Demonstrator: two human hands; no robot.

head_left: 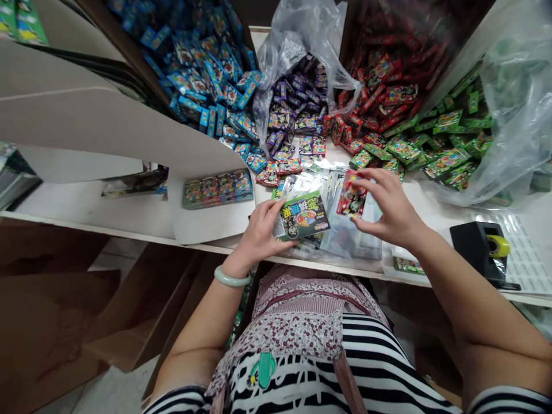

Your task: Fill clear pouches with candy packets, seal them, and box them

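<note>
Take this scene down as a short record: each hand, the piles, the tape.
Left hand: holding a green-and-black printed packet
Right hand: gripping a red printed pack
Piles, picture left to right: blue boxes; purple boxes; red boxes; green boxes
Tape: yellow roll in black dispenser

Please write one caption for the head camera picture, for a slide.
Left hand holds a printed card, right hand a small red box, before heaps of blue, purple, red and green boxes.

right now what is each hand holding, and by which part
The left hand holds the green card by its left end; the right hand holds the red pack by its right side.
</note>
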